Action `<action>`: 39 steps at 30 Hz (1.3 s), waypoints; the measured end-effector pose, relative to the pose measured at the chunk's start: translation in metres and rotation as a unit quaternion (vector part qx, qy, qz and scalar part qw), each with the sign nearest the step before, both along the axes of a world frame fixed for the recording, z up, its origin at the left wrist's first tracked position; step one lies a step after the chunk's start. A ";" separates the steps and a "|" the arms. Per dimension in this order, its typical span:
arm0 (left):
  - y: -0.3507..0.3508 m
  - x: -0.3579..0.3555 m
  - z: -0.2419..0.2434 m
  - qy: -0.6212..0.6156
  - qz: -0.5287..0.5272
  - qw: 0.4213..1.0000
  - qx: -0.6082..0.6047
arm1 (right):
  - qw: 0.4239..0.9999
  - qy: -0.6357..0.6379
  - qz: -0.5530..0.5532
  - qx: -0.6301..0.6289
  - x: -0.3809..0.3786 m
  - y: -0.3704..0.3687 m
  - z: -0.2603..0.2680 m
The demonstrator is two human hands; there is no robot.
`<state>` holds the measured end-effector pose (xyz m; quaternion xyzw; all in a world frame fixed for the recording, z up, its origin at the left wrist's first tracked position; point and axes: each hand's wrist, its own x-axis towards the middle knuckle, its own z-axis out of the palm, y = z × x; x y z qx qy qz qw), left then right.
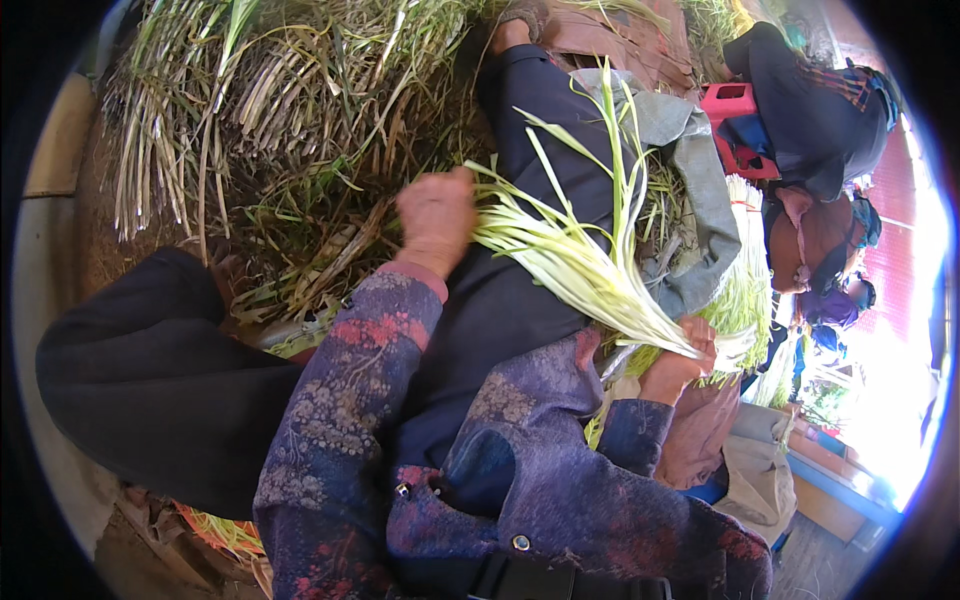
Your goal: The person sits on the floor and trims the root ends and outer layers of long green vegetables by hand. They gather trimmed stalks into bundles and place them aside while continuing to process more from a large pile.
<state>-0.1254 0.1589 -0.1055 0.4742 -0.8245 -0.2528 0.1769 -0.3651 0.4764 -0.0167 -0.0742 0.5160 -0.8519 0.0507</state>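
Note:
A bunch of pale yellow-green leafy stalks [577, 262], looking like blanched chives, slants across my dark-trousered lap. My right hand [686, 352] grips it close to the white stem ends, which poke out past the fist. At the other end, the fingers of my left hand [439, 217] are curled around the leaf tips; motion blurs this hand and hides its exact grip. Several longer leaves stand away from the bunch, rising between the two hands.
A large heap of untrimmed stalks [300, 97] with withered leaves lies beyond my knees. Tied pale bundles [739, 277] stand at my right beside grey sheeting [705, 180]. Further right, a person [810, 112] sits by a red plastic stool [731, 124], with other people behind.

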 end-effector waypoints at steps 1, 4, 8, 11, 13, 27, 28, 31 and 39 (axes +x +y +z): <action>-0.011 0.015 -0.007 -0.053 0.033 0.997 0.041 | 0.999 0.004 -0.017 0.029 -0.003 0.002 0.002; -0.027 0.048 -0.021 -0.029 0.066 0.993 0.091 | 0.993 0.039 -0.037 0.105 -0.008 0.013 0.002; -0.031 0.038 -0.021 0.024 -0.001 0.991 0.134 | 0.958 0.014 -0.192 0.213 -0.017 0.025 -0.033; -0.032 0.032 -0.006 0.021 -0.043 0.992 0.114 | 0.901 0.178 -0.150 0.366 -0.033 0.056 -0.060; -0.028 0.033 0.007 0.029 -0.055 0.990 0.126 | 0.874 0.270 -0.024 0.403 -0.053 0.085 -0.067; -0.018 0.081 0.090 0.037 -0.400 0.809 0.428 | 0.988 0.015 0.154 0.027 -0.087 0.156 -0.113; -0.016 0.090 0.094 0.101 -0.333 0.792 0.503 | 0.978 -0.001 0.209 -0.021 -0.088 0.156 -0.115; -0.031 0.106 0.093 0.068 -0.211 0.926 0.306 | 0.967 -0.051 0.232 -0.088 -0.084 0.155 -0.123; -0.023 0.100 0.073 0.061 -0.135 0.986 0.075 | 0.912 -0.190 0.161 -0.325 -0.057 0.110 -0.107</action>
